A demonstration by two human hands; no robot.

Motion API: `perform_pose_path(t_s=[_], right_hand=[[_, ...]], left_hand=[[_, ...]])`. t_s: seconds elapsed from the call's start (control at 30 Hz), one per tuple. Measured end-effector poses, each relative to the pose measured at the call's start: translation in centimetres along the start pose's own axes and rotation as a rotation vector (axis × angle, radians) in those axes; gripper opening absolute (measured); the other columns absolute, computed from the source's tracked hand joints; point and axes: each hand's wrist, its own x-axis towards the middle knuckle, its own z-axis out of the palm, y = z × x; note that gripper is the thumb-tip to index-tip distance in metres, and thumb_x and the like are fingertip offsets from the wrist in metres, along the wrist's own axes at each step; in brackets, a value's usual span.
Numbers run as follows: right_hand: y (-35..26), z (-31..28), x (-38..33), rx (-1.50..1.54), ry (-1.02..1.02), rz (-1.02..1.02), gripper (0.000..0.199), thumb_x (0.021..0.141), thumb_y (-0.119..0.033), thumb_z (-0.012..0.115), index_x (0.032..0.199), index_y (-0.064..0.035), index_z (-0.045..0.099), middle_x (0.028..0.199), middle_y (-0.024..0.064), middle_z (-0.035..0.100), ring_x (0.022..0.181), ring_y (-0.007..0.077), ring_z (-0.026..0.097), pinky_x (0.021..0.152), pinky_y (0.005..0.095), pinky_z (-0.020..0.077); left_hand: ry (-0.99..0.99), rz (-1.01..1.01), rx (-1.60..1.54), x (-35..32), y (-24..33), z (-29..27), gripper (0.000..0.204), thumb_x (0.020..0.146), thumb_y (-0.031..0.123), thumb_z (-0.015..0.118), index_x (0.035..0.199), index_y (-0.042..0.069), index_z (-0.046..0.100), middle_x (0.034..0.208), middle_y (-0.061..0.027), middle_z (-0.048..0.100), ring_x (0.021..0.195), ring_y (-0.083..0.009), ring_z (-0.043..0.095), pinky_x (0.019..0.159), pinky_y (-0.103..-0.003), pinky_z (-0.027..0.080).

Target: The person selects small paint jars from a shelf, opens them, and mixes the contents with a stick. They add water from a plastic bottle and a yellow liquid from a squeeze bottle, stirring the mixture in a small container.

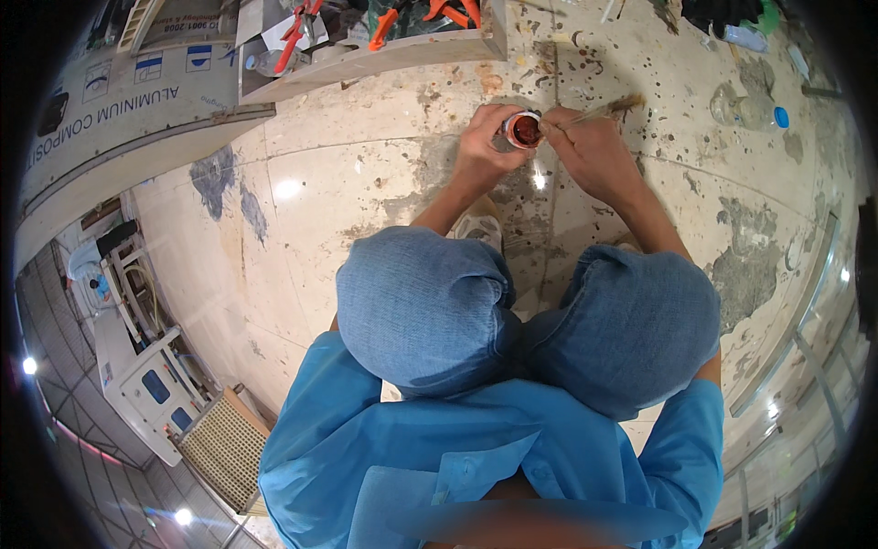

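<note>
My left hand is closed round a small open can with a white rim and reddish-brown contents, its mouth facing up. In my right hand is a thin paintbrush. Its tan bristle end points away to the far right, while the other end reaches toward the can's rim. Whether that end touches the can is hidden by my fingers. Both hands are close together above the stained floor, just beyond my bent knees.
A grey open-topped box holding orange-handled tools stands at the far left. Left of it is a large printed panel stack. A clear plastic bottle with a blue cap lies at the far right. A woven-top seat is at the near left.
</note>
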Motion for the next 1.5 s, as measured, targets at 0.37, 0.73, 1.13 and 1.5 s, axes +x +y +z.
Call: perform_pose_path(t_s=[0.37,0.73,1.13,1.5], right_hand=[[0.04,-0.05,0.31,0.193,-0.040,0.113,0.030,0.111,-0.021,0.058,0.105,0.0043,0.072,0.093,0.0091,0.071,0.075,0.0152,0.065,0.069,0.0315,0.0539],[-0.06,-0.06,0.25,0.287,0.046,0.093,0.031,0.110,-0.022,0.060,0.105,0.0071,0.071,0.097,0.0123,0.073,0.075,0.0178,0.066,0.069,0.0324,0.0538],[0.18,-0.15,0.15,0.149,0.010,0.045,0.030,0.110,-0.022,0.059,0.107,0.0058,0.071,0.093,0.0120,0.072,0.075,0.0162,0.067,0.068,0.0324,0.0542],[-0.61,-0.44,0.07,0.303,0.040,0.102,0.029,0.108,-0.020,0.055,0.110,0.0017,0.073,0.102,0.0192,0.075,0.087,0.0395,0.071,0.079,0.0434,0.0555]], left_hand=[[-0.017,-0.037,-0.017,0.02,-0.07,0.12,0.062,0.072,0.007,0.089,0.130,0.002,0.070,0.127,-0.0154,0.067,0.114,-0.0275,0.069,0.098,-0.036,0.057],[0.006,-0.015,-0.023,0.08,0.37,0.07,0.061,0.072,0.007,0.089,0.130,0.001,0.069,0.126,-0.0160,0.067,0.113,-0.0289,0.069,0.097,-0.037,0.056],[0.014,-0.007,-0.027,0.14,0.16,0.15,0.060,0.072,0.008,0.089,0.129,0.002,0.070,0.127,-0.0156,0.067,0.114,-0.0288,0.068,0.098,-0.038,0.056],[0.012,-0.033,-0.033,0.04,0.43,0.12,0.060,0.072,0.009,0.090,0.128,0.002,0.070,0.126,-0.0149,0.067,0.114,-0.0282,0.069,0.098,-0.037,0.056]])
